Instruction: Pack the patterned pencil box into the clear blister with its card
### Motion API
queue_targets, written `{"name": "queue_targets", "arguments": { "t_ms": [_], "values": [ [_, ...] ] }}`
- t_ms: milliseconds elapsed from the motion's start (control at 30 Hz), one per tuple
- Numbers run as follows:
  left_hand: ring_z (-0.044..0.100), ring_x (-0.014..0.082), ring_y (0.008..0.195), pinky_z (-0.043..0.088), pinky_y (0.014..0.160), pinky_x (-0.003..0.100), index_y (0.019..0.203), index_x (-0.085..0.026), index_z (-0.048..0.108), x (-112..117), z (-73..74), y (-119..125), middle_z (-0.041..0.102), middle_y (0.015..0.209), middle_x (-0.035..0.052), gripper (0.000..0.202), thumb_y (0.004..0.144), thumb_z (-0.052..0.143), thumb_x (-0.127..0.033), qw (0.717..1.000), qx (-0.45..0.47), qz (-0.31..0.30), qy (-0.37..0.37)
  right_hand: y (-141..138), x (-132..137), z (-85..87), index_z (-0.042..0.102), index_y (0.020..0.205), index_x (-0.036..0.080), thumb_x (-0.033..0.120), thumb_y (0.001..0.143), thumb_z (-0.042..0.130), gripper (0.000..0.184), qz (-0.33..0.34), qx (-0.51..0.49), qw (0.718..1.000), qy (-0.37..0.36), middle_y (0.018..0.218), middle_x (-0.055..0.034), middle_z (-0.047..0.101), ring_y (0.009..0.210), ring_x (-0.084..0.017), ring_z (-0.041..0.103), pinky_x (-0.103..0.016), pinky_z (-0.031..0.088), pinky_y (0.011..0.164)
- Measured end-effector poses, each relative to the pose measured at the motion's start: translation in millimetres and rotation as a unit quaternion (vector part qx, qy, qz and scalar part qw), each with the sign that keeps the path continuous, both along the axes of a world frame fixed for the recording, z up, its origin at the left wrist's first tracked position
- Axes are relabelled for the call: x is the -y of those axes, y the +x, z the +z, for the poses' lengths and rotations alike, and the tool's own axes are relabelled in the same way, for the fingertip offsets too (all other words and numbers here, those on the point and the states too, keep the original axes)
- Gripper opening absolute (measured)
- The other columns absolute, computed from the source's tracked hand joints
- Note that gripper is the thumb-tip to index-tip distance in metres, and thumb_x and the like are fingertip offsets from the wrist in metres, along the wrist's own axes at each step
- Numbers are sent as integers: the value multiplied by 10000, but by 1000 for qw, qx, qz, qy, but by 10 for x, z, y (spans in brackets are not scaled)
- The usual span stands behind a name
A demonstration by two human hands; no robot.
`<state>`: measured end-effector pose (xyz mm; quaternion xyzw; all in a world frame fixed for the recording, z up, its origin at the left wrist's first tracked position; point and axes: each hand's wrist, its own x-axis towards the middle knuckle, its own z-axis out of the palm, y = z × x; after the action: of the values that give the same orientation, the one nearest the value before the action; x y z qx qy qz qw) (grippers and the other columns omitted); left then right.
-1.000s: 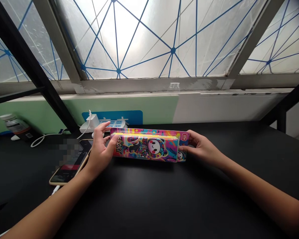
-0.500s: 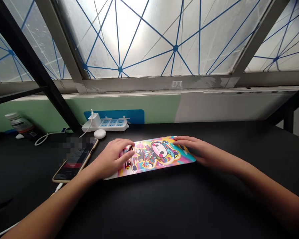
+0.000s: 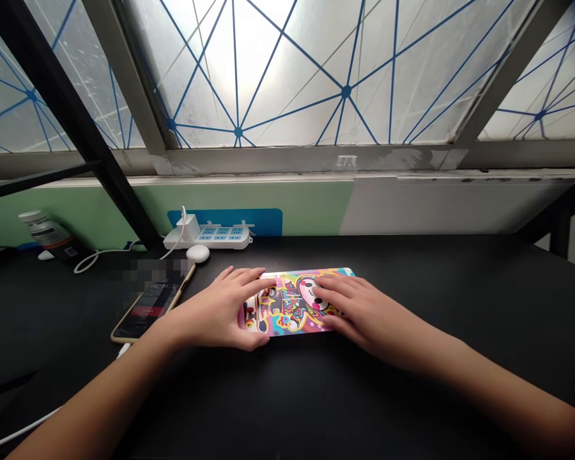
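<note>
A flat rectangular piece printed with a colourful cartoon figure (image 3: 287, 303) lies on the black desk, its kind unclear. My left hand (image 3: 225, 306) rests over its left end, fingers spread along the far side and thumb at the near edge. Across the right part lies my right hand (image 3: 359, 310), its fingers stretched over the printed face. Both hands are open and touch the piece, covering both of its ends in part.
A phone (image 3: 148, 310) with a charging cable lies left of my left hand. Behind it are a white round case (image 3: 198, 253) and a power strip (image 3: 220, 239) with a plugged-in charger. A bottle (image 3: 50, 236) leans at the far left, near a black frame post (image 3: 84, 137).
My right hand has moved left from the right end onto the face. My left hand has spread, its thumb now at the near edge. The piece lies straighter; the view has shifted slightly.
</note>
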<state>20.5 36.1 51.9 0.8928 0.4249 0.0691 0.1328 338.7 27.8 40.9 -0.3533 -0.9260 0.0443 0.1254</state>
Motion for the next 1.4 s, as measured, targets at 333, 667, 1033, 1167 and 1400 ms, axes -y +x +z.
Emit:
{"name": "queue_targets", "arguments": {
  "t_ms": [333,667,1033,1167,1400],
  "values": [
    [431,360,1435,308,1205,543,1582,-286,349,-32,-45,22,458,1586,100,1005,700,806,-434,997,66,-42,23,-1119,52,-46,502,1466,98,593,878,694,793,101,62,991,55,1524,-247,507,1458,-451,385,-629,298,1198],
    [422,389,1430,354,1187,531,1594,-306,334,-48,-54,-44,464,1571,90,1054,672,826,-447,997,70,-34,4,-863,-107,-23,374,1591,236,641,864,687,889,137,9,990,-33,1653,-190,353,1545,-375,259,-593,270,1225],
    [404,410,1428,355,1165,572,1591,-325,345,-71,-8,-76,476,1552,101,1029,693,827,-470,999,38,-21,3,-382,-181,39,278,1620,328,638,847,713,940,103,33,990,-86,1697,-98,227,1552,-377,225,-598,235,1243],
    [383,408,1451,363,1164,570,1591,-342,339,-70,-3,-71,450,1573,100,1026,697,829,-459,999,47,-16,-17,-102,-201,59,272,1603,424,633,831,732,923,81,21,990,-109,1692,-35,260,1538,-396,256,-634,266,1225],
    [366,390,1466,387,1165,555,1573,-374,362,-103,11,-120,423,1589,81,960,737,815,-501,998,45,12,-40,472,-180,-52,320,1575,482,556,874,720,810,9,32,996,-80,1670,-1,334,1512,-406,324,-666,292,1204]
  ]
}}
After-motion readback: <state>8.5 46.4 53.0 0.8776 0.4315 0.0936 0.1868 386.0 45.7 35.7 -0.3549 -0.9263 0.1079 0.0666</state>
